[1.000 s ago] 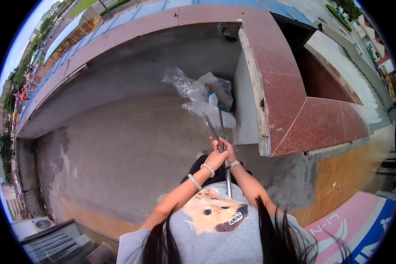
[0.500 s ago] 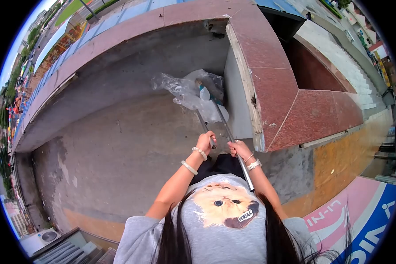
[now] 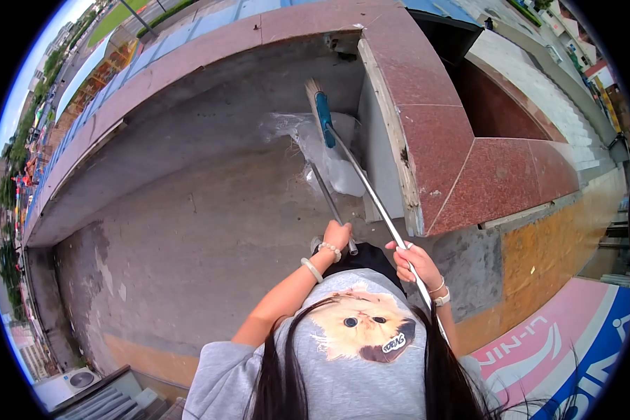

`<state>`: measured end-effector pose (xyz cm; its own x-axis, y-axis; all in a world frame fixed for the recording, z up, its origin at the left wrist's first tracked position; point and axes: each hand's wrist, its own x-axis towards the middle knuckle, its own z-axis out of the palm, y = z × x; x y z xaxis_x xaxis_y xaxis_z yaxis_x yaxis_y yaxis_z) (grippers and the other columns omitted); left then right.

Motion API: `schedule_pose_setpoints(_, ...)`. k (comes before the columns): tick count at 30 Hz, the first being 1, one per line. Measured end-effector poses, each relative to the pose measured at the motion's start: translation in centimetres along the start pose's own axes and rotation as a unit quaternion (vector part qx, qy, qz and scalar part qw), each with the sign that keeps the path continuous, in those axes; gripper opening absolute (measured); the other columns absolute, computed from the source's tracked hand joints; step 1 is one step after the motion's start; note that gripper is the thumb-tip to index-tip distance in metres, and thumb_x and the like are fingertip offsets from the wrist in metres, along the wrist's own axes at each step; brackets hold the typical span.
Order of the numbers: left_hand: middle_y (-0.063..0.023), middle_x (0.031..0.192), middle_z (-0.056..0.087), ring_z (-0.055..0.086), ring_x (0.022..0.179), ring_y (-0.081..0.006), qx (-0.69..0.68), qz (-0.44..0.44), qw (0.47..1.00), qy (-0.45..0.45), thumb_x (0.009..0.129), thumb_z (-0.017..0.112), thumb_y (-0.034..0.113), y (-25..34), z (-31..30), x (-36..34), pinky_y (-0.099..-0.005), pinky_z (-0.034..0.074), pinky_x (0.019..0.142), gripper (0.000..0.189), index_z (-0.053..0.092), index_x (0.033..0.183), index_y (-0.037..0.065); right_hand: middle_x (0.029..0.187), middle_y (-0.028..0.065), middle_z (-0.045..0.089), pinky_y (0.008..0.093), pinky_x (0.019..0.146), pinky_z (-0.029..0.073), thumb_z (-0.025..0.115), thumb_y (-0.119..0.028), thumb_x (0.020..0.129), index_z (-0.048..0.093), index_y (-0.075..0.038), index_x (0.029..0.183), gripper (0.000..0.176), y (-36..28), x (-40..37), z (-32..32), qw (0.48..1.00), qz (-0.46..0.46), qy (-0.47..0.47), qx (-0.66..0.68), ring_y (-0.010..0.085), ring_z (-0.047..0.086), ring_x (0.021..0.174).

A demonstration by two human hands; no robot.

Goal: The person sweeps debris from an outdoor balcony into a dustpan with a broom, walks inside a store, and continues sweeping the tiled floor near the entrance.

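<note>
My right hand (image 3: 414, 264) is closed around the silver pole of a broom (image 3: 325, 120). The broom's teal head and pale bristles are raised in front of the grey wall, above a crumpled clear plastic bag (image 3: 297, 127). Wrapped round a shorter metal handle (image 3: 325, 187) is my left hand (image 3: 337, 235). That handle's far end meets the plastic, where a whitish, rounded shape (image 3: 348, 179) shows; I cannot make out whether it is a dustpan. The bag lies in the corner by the end wall.
A low wall with a reddish stone top (image 3: 441, 168) bounds the concrete floor (image 3: 189, 245) ahead and to the right. Bare wood (image 3: 392, 140) runs along its inner edge. A pink and blue sign (image 3: 539, 343) stands at lower right, an air-conditioner unit (image 3: 81, 380) at lower left.
The broom head has come up out of the plastic and turned, its bristles now showing. My right hand has moved right and back with the pole; my left hand has shifted slightly.
</note>
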<state>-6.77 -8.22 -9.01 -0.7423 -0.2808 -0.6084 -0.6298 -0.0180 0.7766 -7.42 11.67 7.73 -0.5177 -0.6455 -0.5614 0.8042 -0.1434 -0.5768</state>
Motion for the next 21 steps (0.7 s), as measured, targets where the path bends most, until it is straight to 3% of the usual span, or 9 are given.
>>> schedule_pose_setpoints(9,-0.0138,0.049,0.052,0.052,0.043,-0.0206,0.063,0.028,0.997,0.021,0.062,0.049,0.017,0.6,-0.4,0.2,-0.0316,0.04,0.044,0.023,0.052,0.055,-0.005,0.05,-0.0025,0.036,0.0188,0.032,0.026,0.039,-0.013,0.085,0.043,0.001,0.098,0.019,4.0,3.9,-4.2,1.0,0.011,-0.004,-0.004,0.0046,0.033,0.031)
schedule_pose_setpoints(14,-0.0085,0.047,0.049,0.046,0.039,-0.0179,-0.019,0.032,0.999,0.029,0.062,0.049,0.016,1.2,-1.3,0.5,-0.0299,0.036,0.04,0.02,0.051,0.053,-0.002,0.05,-0.0026,0.037,0.0209,0.032,0.027,0.041,-0.014,0.084,0.044,0.001,0.096,0.02,5.4,8.8,-7.3,1.0,-0.006,0.014,-0.018,0.0053,0.034,0.032)
schedule_pose_setpoints(21,-0.005,0.045,0.046,0.044,0.037,-0.0141,-0.108,0.001,0.994,-0.011,0.065,0.049,0.016,2.4,-2.0,-0.3,-0.0245,0.033,0.038,0.021,0.047,0.05,0.002,0.051,-0.0016,0.038,0.0209,0.033,0.027,0.044,-0.017,0.083,0.043,0.001,0.095,0.022,5.1,8.9,-5.8,0.998,0.012,0.056,-0.025,0.006,0.034,0.033)
